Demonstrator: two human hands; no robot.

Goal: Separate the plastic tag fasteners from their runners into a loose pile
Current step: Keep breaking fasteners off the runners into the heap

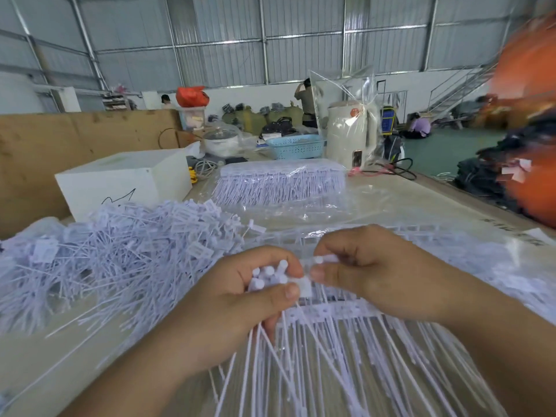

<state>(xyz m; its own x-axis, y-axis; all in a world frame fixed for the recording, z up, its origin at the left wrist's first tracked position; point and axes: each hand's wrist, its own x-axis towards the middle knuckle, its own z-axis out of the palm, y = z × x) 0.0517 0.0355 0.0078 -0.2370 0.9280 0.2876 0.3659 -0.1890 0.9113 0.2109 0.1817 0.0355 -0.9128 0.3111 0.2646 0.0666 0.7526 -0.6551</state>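
Two bare hands meet low in the centre of the head view, over a sheet of white plastic tag fasteners still joined to their runner, whose thin tails fan toward the camera across the table. The left hand has its fingers curled round a bundle of separated white fasteners, heads poking up between thumb and forefinger, tails trailing below the palm. The right hand pinches a single white fastener head between thumb and forefinger, right beside the left hand's bundle and just above the runner.

Left of the hands lies the loose pile of detached white fasteners, a tangled heap spreading to the frame's edge. Behind the pile stands a white rectangular box. Farther back on the table rests a clear-wrapped stack of unseparated white fastener sheets. Beyond it sit a light blue perforated plastic basket and a cream-coloured electric kettle partly covered by clear plastic. A blurred orange shape fills the right edge.
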